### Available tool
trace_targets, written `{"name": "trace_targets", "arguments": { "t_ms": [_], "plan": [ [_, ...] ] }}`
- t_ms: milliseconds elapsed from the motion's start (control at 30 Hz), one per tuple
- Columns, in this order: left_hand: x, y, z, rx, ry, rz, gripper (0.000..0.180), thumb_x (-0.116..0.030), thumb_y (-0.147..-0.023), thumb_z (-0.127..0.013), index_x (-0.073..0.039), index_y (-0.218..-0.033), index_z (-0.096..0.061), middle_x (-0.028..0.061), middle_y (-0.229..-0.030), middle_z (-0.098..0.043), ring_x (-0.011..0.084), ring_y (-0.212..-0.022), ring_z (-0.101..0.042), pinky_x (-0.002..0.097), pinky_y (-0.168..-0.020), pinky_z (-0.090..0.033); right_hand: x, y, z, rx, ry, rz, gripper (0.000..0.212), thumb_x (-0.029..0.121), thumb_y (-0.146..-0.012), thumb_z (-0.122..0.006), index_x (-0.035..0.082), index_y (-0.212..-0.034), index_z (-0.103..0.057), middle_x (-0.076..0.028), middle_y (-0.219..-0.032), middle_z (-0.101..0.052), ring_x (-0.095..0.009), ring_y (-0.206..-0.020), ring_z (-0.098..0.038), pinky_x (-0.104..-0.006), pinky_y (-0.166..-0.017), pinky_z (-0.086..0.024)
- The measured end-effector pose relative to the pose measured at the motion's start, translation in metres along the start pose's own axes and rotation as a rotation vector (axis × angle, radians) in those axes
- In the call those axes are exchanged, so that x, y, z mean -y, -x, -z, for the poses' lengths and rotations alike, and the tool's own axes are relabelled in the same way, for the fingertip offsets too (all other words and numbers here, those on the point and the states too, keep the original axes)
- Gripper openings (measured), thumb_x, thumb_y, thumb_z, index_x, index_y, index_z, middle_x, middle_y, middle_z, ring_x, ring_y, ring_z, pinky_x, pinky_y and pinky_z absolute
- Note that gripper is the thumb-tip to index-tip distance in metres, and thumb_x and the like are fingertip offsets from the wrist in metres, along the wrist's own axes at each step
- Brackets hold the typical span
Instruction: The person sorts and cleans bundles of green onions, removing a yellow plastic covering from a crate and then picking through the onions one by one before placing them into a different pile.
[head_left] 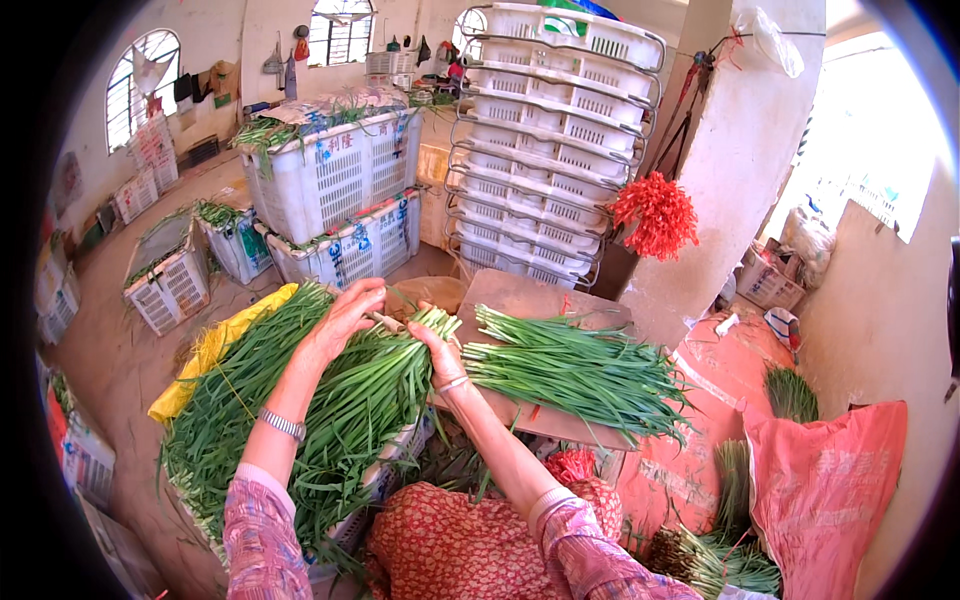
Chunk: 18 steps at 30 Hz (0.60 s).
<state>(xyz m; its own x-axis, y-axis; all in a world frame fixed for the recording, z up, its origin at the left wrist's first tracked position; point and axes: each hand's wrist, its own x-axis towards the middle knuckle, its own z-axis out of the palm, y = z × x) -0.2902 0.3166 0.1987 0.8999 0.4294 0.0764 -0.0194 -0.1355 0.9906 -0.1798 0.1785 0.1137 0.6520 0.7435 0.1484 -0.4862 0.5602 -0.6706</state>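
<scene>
Head view, looking down: nearest is a lap covered in red flowered cloth (450,535), with a white crate (395,455) at its left, heaped with long green leafy stalks (270,420). Over the heap, the right hand (440,355) clasps a bunch (395,372) just below its pale cut ends, thumb side pressed to the stems; its other fingers are partly hidden. Beside it, the left hand (348,308) arches above the leaves, fingers extended and close together, not wrapped around anything visible. Judging by looks, the bunch should be light, its leaves limp, easily creased and perhaps slippery if damp; the pale stem ends look firmer and would be the better place to hold. Just beyond, right of the hands, a similar bunch (580,372) lies flat on a brown board (515,290), pale ends toward the right hand. Farther back rise a tall stack of white crates (550,150) and, at far left, an arched window (143,80).
</scene>
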Motion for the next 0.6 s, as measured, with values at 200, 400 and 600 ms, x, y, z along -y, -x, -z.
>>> {"name": "trace_targets", "arguments": {
  "t_ms": [200, 400, 600],
  "plan": [
    [0.044, 0.015, 0.003, 0.452, -0.009, 0.298, 0.049, -0.041, -0.098, -0.05, -0.005, -0.131, -0.054, 0.0027, -0.128, -0.058, 0.0124, -0.112, -0.053, 0.0276, -0.099, -0.042, 0.012, 0.034, -0.028, -0.005, 0.085, 0.113, 0.053, 0.01, -0.078, -0.074, 0.005, -0.126, -0.052, -0.003, -0.1, -0.061, -0.014, -0.09, -0.059, -0.0277, -0.081, -0.049],
    [0.094, 0.067, 0.058, 0.349, -0.104, 0.395, 0.047, -0.04, -0.096, -0.052, -0.006, -0.128, -0.056, 0.0032, -0.123, -0.061, 0.0135, -0.106, -0.056, 0.0298, -0.096, -0.043, 0.032, 0.048, -0.058, -0.01, 0.123, 0.194, 0.05, 0.01, -0.078, -0.073, 0.005, -0.124, -0.054, -0.005, -0.1, -0.065, -0.015, -0.086, -0.061, -0.0287, -0.079, -0.05],
    [0.134, 0.114, 0.121, 0.175, -0.258, 0.499, 0.044, -0.039, -0.094, -0.055, -0.007, -0.125, -0.058, 0.0038, -0.117, -0.064, 0.0145, -0.101, -0.06, 0.0319, -0.093, -0.045, 0.153, 0.025, -0.113, 0.058, 0.299, 0.615, 0.059, 0.023, -0.075, -0.074, -0.001, -0.126, -0.055, -0.006, -0.107, -0.062, -0.016, -0.098, -0.057, -0.0317, -0.089, -0.045]
  ]
}}
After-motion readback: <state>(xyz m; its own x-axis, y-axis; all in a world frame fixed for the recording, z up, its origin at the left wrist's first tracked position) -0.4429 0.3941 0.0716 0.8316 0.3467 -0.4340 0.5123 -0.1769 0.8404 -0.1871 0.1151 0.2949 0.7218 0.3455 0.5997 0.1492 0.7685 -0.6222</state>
